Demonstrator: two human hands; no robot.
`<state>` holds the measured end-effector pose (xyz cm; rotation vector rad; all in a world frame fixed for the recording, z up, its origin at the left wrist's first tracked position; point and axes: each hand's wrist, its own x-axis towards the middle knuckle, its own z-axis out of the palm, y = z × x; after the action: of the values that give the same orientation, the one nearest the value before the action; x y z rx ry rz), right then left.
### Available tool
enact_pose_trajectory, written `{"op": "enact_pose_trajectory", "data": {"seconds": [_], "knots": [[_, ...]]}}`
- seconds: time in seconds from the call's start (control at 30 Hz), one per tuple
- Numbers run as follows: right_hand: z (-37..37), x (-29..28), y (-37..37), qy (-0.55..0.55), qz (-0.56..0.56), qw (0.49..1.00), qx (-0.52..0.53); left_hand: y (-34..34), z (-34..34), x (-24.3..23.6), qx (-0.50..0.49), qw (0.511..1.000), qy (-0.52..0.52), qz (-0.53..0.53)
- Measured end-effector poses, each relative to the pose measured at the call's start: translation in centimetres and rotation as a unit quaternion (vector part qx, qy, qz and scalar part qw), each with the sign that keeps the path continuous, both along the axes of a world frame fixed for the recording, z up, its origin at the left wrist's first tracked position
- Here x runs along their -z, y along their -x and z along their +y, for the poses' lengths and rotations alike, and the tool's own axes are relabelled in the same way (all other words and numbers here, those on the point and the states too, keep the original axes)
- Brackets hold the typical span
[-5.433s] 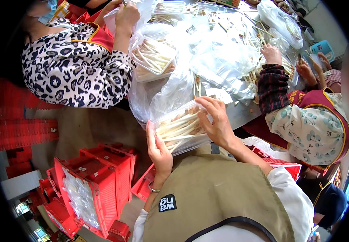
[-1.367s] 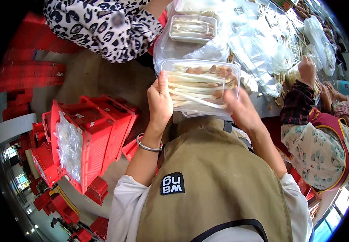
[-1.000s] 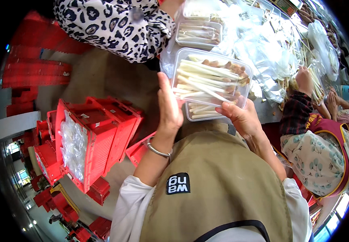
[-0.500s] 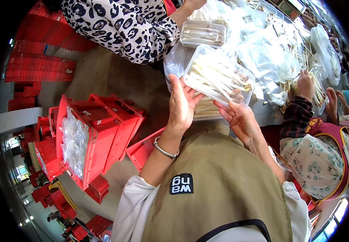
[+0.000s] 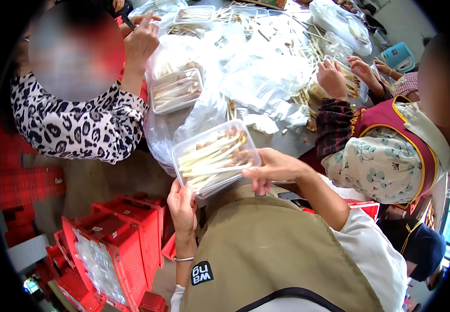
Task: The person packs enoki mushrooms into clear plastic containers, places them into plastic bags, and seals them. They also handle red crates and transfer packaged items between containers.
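A clear plastic tray [image 5: 204, 134] is held tilted in front of my apron, filled with long, pale-stemmed mushrooms [image 5: 212, 160] with brown caps. My left hand [image 5: 183, 206] grips its lower left corner, thumb up along the side. At the right edge, my right hand [image 5: 278, 169] is closed on the tray with the thumb over the rim; its lower fingers are blurred. What looks like the rim of a second tray shows just under the first. Beyond it on the table, another filled tray [image 5: 155, 104] rests on plastic bags.
Clear plastic bags [image 5: 266, 67] and loose mushrooms cover the table. One co-worker in a spotted sleeve [image 5: 64, 125] stands left; another's hands [image 5: 332, 79] handle mushrooms at right. Red crates [image 5: 139, 244] stand at lower left, and a blue container [image 5: 397, 56] at far right.
My view has turned rightward. The filled tray has come nearer to my body and tilted the other way. My left hand has moved down to its lower corner, my right hand up to its right edge.
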<state>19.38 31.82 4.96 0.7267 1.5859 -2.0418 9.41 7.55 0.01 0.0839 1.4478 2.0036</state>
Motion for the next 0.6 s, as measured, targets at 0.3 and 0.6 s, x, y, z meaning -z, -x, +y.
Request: {"op": "enact_pose_trajectory", "data": {"seconds": [0.3,0.6], "knots": [[15.0,18.0,7.3,-0.728,0.043,0.646,0.225,-0.2,0.8,0.0,0.009,0.921,0.283,0.269],[15.9,14.6,8.9,-0.647,0.198,0.664,0.320,0.9,3.0,-5.2,-0.125,0.910,0.192,0.345]]}}
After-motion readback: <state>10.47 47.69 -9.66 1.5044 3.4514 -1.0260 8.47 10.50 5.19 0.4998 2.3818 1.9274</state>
